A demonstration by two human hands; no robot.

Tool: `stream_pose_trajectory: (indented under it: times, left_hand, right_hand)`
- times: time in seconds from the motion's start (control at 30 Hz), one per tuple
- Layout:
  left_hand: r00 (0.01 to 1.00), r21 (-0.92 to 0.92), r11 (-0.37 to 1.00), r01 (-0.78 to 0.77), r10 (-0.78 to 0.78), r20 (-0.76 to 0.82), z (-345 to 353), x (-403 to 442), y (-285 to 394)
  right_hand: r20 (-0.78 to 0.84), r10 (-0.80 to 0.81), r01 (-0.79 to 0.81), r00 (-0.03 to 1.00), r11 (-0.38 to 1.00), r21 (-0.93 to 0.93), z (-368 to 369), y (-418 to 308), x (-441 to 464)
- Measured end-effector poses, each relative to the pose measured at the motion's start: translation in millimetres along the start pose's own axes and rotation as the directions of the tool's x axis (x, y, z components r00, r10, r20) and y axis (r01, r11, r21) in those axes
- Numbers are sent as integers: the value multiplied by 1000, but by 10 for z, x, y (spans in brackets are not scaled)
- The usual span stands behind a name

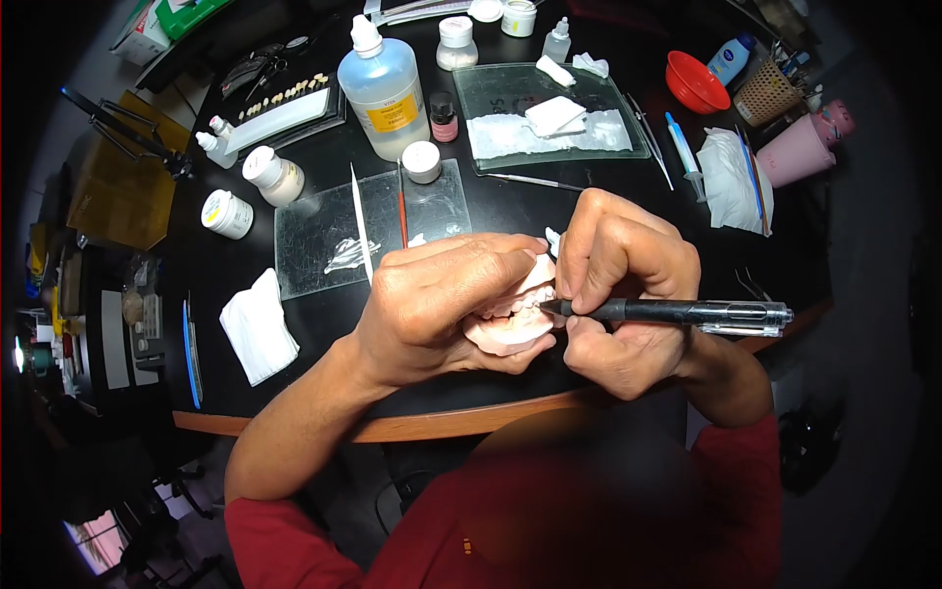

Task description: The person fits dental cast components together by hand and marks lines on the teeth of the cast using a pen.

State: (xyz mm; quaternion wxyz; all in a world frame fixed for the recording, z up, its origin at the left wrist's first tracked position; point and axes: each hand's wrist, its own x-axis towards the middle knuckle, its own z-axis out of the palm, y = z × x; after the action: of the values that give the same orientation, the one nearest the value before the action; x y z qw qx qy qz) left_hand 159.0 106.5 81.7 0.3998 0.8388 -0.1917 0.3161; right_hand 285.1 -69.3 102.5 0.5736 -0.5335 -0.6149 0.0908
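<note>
My left hand (432, 294) is wrapped round a pale pink dental cast (505, 334) with upper and lower rows of teeth, held above the table's front edge. Between the fingers of my right hand (628, 294) lies a black pen (677, 312) with a clear clip end pointing right. Its dark tip touches or nearly touches the teeth at the cast's right side; the exact contact is too small to tell. Behind my left hand lies a glass slab (314, 236) with a white smear, a white spatula (359, 221) and a red-handled brush (402, 206).
A large liquid bottle (392, 103), small jars (228, 214) and a tooth shade guide (285, 123) stand at the back left. Another glass slab (491, 88) bears folded tissue. To the right are a red bowl (698, 83), a syringe (684, 152) and a pink cup (793, 157).
</note>
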Motion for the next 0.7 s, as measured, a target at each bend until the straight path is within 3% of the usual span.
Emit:
stream_pose_trajectory:
  times: [0.27, 0.4, 0.53, 0.7]
  left_hand:
    - [999, 14, 1000, -25, 25, -26, 23, -18, -18]
    - [998, -74, 997, 22, -26, -53, 59, -54, -28]
    - [992, -179, 984, 2, -25, -126, 136, -77, -70]
    - [994, -179, 984, 8, -26, -102, 131, -66, -66]
  right_hand:
    - [-2, -2, 2, 1000, 999, 32, -10, -2, -5]
    - [-48, 65, -47, 997, 951, 307, -13, 30, -61]
    - [-72, 24, 4, 997, 931, 364, -34, 41, -41]
    - [-68, 22, 5, 997, 927, 376, -27, 51, -34]
